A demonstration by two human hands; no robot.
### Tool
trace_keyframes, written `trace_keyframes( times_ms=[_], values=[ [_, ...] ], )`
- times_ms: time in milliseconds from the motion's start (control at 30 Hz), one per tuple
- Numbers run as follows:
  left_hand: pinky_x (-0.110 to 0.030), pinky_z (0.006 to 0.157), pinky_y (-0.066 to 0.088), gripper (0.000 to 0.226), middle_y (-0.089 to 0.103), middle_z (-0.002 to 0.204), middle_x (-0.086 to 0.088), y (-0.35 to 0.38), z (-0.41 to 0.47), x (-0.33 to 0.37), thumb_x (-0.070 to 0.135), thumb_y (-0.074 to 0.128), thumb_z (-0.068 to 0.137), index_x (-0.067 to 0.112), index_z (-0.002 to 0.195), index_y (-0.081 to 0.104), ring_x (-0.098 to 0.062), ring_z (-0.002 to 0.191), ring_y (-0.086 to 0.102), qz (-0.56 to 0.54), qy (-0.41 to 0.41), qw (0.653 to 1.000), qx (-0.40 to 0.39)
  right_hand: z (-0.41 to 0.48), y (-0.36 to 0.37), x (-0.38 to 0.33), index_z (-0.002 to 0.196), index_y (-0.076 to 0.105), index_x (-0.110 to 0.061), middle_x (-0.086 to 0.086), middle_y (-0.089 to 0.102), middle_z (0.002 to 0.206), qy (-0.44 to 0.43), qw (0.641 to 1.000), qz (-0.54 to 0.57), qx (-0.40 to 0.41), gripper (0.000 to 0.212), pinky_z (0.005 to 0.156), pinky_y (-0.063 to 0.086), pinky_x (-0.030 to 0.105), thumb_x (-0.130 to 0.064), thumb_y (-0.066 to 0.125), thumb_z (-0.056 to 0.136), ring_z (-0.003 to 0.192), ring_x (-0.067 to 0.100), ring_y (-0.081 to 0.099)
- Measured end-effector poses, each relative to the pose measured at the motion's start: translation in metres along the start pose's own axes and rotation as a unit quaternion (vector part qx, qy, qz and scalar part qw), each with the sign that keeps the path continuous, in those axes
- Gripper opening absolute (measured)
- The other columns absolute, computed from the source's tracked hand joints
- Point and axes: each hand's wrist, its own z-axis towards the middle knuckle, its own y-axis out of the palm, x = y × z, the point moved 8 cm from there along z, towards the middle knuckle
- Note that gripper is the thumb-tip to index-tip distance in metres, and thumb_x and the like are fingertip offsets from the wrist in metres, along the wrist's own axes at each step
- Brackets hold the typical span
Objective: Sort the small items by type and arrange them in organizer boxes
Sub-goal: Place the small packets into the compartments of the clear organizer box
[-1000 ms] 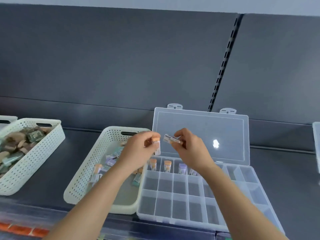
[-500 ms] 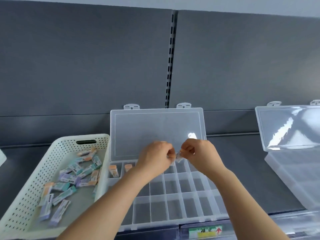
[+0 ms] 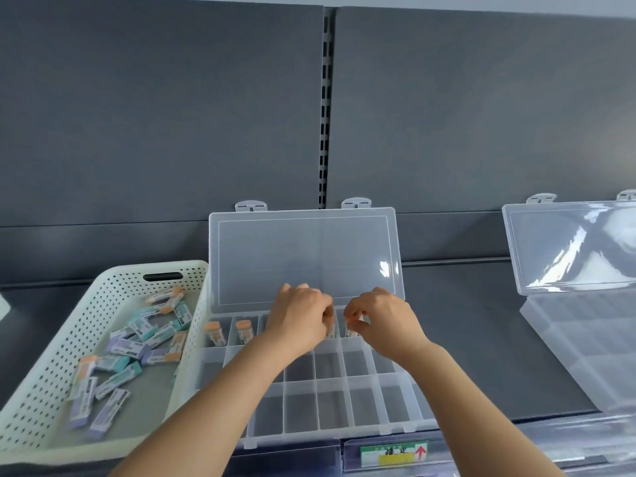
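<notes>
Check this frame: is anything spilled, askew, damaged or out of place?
Nothing stands out. The loose items lie jumbled in the white basket, as unsorted stock would. Two orange-capped items stand upright in separate back-row compartments of the open organizer box, where the left hand and right hand are. No spill or damage shows.

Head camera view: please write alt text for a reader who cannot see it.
A person's left hand and right hand each pinch a small item over the back row of an open clear organizer box. A white basket of mixed items stands at its left.
</notes>
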Motion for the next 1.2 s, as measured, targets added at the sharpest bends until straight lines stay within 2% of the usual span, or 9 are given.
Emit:
trace_keyframes(
  times_ms=[167,367,567,700,767,833,1000,1100,1200],
  values=[
    [-0.031,0.083,0.035,0.011,0.068,0.097,0.008,0.001,-0.003,-0.003,0.026,0.060,0.089,0.025,0.096,0.068,-0.015,0.094,0.053,0.005,-0.011,1.000,-0.004,0.001,0.001,0.002,0.099,0.070,-0.026,-0.009,0.068,0.094,-0.010,1.000,0.008,-0.007,0.015,0.075,0.052,0.032,-0.023,0.064,0.086,0.093,0.010,0.054],
    [-0.032,0.083,0.038,0.021,0.064,0.096,0.009,-0.007,-0.009,-0.008,0.040,0.059,0.089,0.025,0.101,0.067,-0.016,0.096,0.052,0.002,-0.025,1.000,-0.013,0.003,-0.007,-0.006,0.106,0.069,-0.027,-0.009,0.067,0.095,-0.037,0.999,0.037,0.002,0.022,0.076,0.051,0.030,-0.033,0.065,0.085,0.095,0.011,0.054],
    [-0.031,0.080,0.045,0.018,0.066,0.096,0.006,-0.046,-0.046,-0.041,0.031,0.062,0.087,0.022,0.101,0.070,-0.016,0.095,0.054,-0.026,-0.087,0.995,0.051,0.013,-0.014,-0.051,0.098,0.072,-0.022,-0.005,0.070,0.091,-0.098,0.990,0.083,0.051,0.016,0.075,0.046,0.027,-0.030,0.065,0.086,0.092,0.016,0.058],
    [-0.034,0.084,0.048,0.017,0.067,0.100,0.005,-0.072,-0.094,-0.094,0.022,0.060,0.090,0.021,0.102,0.071,-0.016,0.099,0.058,-0.012,-0.174,0.981,0.088,0.013,-0.001,-0.113,0.095,0.073,-0.018,-0.001,0.070,0.091,-0.177,0.977,0.119,0.021,0.015,0.079,0.045,0.027,-0.028,0.065,0.086,0.091,0.020,0.058],
    [-0.037,0.084,0.051,0.015,0.068,0.106,0.003,-0.074,-0.115,-0.122,0.016,0.059,0.089,0.020,0.093,0.072,-0.019,0.098,0.061,0.011,-0.211,0.976,0.058,0.011,0.008,-0.143,0.096,0.073,-0.020,0.000,0.070,0.095,-0.211,0.970,0.122,-0.001,0.016,0.080,0.048,0.033,-0.029,0.064,0.086,0.094,0.021,0.058],
    [-0.037,0.075,0.053,0.015,0.069,0.097,0.000,-0.068,-0.139,-0.157,0.012,0.056,0.087,0.017,0.080,0.069,-0.022,0.086,0.062,0.062,-0.266,0.962,-0.015,0.009,0.024,-0.179,0.101,0.072,-0.021,-0.001,0.069,0.102,-0.250,0.962,0.102,-0.043,0.019,0.082,0.048,0.033,-0.031,0.063,0.087,0.101,0.021,0.055],
    [-0.031,0.068,0.042,0.027,0.058,0.098,-0.006,-0.046,-0.188,-0.209,-0.002,0.050,0.082,0.008,0.102,0.064,-0.021,0.082,0.053,0.110,-0.314,0.931,-0.149,0.002,0.068,-0.255,0.109,0.068,-0.026,0.005,0.065,0.109,-0.310,0.940,0.006,-0.142,0.026,0.088,0.048,0.040,-0.035,0.061,0.086,0.109,0.023,0.051],
    [-0.031,0.071,0.044,0.024,0.056,0.094,-0.008,-0.039,-0.200,-0.219,-0.002,0.047,0.085,0.007,0.099,0.064,-0.025,0.089,0.059,0.094,-0.307,0.933,-0.164,-0.004,0.090,-0.292,0.113,0.066,-0.023,0.008,0.064,0.109,-0.346,0.918,-0.076,-0.178,0.027,0.089,0.048,0.041,-0.031,0.058,0.088,0.111,0.026,0.050],
    [-0.031,0.064,0.043,0.017,0.053,0.082,-0.004,-0.040,-0.204,-0.227,-0.002,0.049,0.079,0.012,0.077,0.059,-0.025,0.078,0.059,0.048,-0.313,0.936,-0.153,-0.004,0.112,-0.315,0.113,0.066,-0.020,0.008,0.065,0.108,-0.351,0.907,-0.102,-0.210,0.028,0.079,0.049,0.036,-0.023,0.054,0.088,0.103,0.028,0.058]
  ],
)
